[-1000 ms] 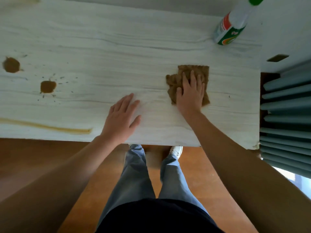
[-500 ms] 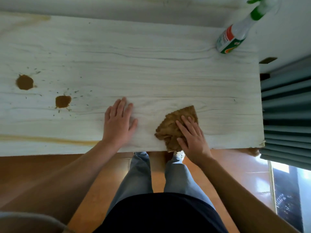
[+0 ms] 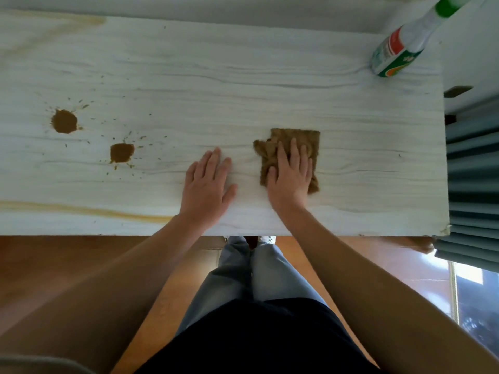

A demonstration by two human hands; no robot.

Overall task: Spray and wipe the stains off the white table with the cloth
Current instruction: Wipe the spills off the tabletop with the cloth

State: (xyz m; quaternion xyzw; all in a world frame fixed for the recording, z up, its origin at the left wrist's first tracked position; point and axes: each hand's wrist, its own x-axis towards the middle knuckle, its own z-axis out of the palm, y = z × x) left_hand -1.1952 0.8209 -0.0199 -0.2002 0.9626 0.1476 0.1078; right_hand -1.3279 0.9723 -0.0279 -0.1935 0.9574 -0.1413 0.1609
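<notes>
A brown cloth [image 3: 299,137] lies on the white wood-grain table [image 3: 243,76], right of centre. My right hand [image 3: 291,176] presses flat on the cloth with straight fingers. My left hand [image 3: 206,184] rests flat on the bare table just left of it. Two brown blot stains [image 3: 64,121] [image 3: 121,153] with small splatters sit on the left half. A long yellowish streak [image 3: 89,210] runs near the front edge at left. A fainter yellowish smear [image 3: 62,22] shows at the far left corner. A white spray bottle [image 3: 397,55] with a green cap stands at the far right corner.
Grey-green curtain folds [image 3: 472,171] hang right beside the table's right end. Orange-brown floor [image 3: 54,265] lies below the front edge, where my legs and white shoes stand. A bright window strip [image 3: 469,276] shows at lower right.
My right hand has slid the cloth away from the front edge back toward the table's middle, after pulling it near the edge half a second ago. My left hand stays flat in place.
</notes>
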